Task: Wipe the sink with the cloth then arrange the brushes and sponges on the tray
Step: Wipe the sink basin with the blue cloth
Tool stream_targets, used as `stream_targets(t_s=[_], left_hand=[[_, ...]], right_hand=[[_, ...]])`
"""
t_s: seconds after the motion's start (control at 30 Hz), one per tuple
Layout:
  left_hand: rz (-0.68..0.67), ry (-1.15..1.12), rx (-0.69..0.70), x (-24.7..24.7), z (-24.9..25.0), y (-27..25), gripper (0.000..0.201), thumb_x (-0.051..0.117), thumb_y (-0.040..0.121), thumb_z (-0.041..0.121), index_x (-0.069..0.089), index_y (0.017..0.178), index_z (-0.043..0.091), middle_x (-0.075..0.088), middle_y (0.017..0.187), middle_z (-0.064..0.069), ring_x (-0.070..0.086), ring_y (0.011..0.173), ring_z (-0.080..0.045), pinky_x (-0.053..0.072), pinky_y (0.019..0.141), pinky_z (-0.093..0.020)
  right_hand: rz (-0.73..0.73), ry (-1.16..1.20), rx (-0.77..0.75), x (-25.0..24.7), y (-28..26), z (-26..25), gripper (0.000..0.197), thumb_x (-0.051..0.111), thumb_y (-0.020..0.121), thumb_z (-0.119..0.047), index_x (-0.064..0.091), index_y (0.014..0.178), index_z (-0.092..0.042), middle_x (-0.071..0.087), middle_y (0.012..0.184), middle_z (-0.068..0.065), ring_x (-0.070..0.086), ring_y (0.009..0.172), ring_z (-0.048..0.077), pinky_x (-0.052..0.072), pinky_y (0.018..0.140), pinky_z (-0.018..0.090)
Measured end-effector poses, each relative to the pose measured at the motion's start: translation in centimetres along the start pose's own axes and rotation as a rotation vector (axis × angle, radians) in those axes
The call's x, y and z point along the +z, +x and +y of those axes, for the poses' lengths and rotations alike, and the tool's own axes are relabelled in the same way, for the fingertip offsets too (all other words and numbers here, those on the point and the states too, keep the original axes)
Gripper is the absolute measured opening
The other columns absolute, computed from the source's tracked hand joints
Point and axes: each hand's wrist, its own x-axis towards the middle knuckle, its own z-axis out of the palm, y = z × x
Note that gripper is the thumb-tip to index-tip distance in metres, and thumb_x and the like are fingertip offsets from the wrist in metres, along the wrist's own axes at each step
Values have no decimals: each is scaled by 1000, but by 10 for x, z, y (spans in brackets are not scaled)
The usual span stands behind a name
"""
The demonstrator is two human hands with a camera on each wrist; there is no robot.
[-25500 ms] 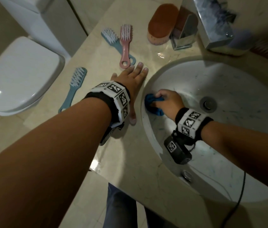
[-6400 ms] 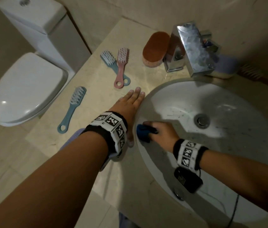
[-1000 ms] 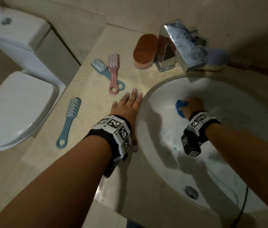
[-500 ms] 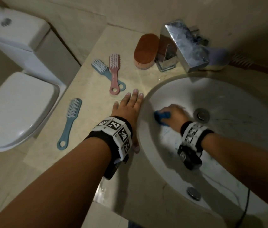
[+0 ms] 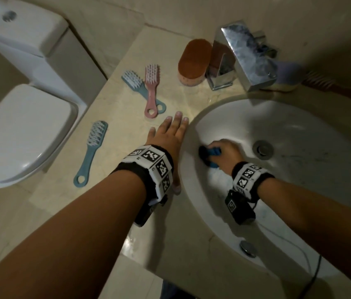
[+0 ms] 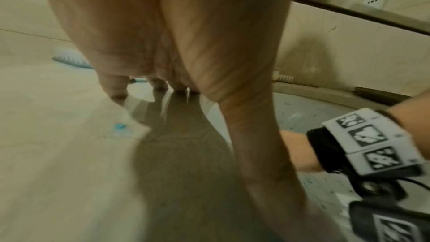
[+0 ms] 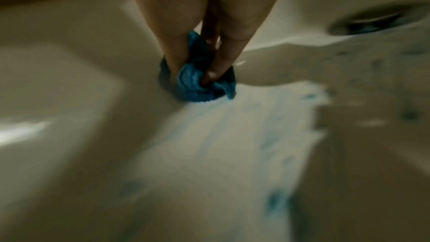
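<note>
My right hand [image 5: 224, 152] grips a bunched blue cloth [image 5: 210, 155] [image 7: 197, 82] and presses it against the left inner wall of the white sink [image 5: 299, 190], left of the drain [image 5: 263, 147]. My left hand [image 5: 170, 139] lies flat, fingers straight, on the beige counter [image 5: 114, 190] at the sink's left rim. On the counter lie a blue brush [image 5: 92, 152], a second blue brush [image 5: 135, 85] crossed by a pink brush [image 5: 152, 89], and an orange sponge [image 5: 194, 61]. A purple sponge [image 5: 286, 78] and a reddish brush [image 5: 334, 89] sit behind the tap.
A chrome tap [image 5: 241, 59] stands at the back of the sink. A white toilet [image 5: 19, 130] with shut lid is to the left, below counter level. An overflow cap [image 5: 248, 248] sits at the sink's near wall. No tray shows in any view.
My right hand has dragged the cloth from the far middle of the basin toward the left wall and nearer to me. My left hand has stayed flat on the counter.
</note>
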Motion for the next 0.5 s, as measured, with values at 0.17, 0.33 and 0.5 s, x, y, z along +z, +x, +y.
stream_targets(t_s=[0.17,0.33,0.5], left_hand=[[-3,-12,7,-2,0,-3,162,94,39,40,-27,145,20,-32,153,3,-20,144,-21,2,117,-47],[3,2,7,-2,1,-3,161,93,40,41,-28,144,19,-33,153,1,-20,145,-22,2,117,-47],[-1,-7,8,-2,0,-1,162,94,39,40,-28,144,20,-33,152,2,-21,144,-22,1,117,-47]], right_hand=[[207,-77,295,-38,33,16,23,58,89,-8,64,101,10,65,105,27,61,100,36,48,85,35],[-63,46,25,-11,-6,-20,13,67,82,-10,66,94,-10,63,92,12,63,85,27,47,55,16],[11,7,105,-19,1,4,19,61,84,1,66,102,4,59,91,18,60,81,28,47,65,23]])
